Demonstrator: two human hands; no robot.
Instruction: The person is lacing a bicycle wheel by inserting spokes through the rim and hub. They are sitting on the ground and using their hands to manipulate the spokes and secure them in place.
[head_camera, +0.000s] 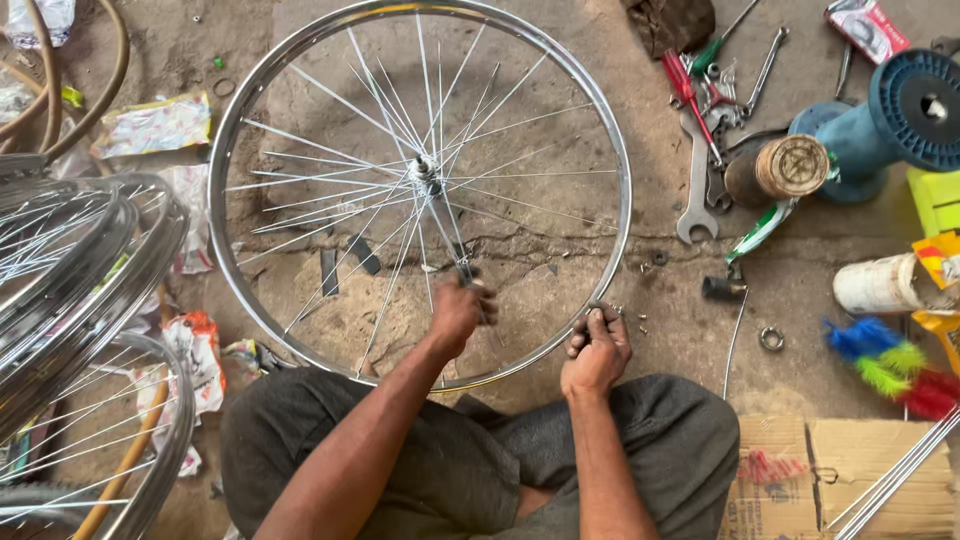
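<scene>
Fingers of the left hand (460, 312) close round a spoke (448, 225), while the right hand (596, 345) pinches the near rim (560, 345), steadying the flat-lying wheel (420, 190).

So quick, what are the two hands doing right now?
Left hand: closed around a spoke of the bicycle wheel.
Right hand: closed, fingers pinching the wheel's rim at its near edge.

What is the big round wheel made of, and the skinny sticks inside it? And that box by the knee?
The wheel rim looks like shiny polished metal, probably steel: it gleams silver. The spokes look like thin bright metal wire. The box looks like plain brown cardboard, dull and creased at its flaps.
</scene>
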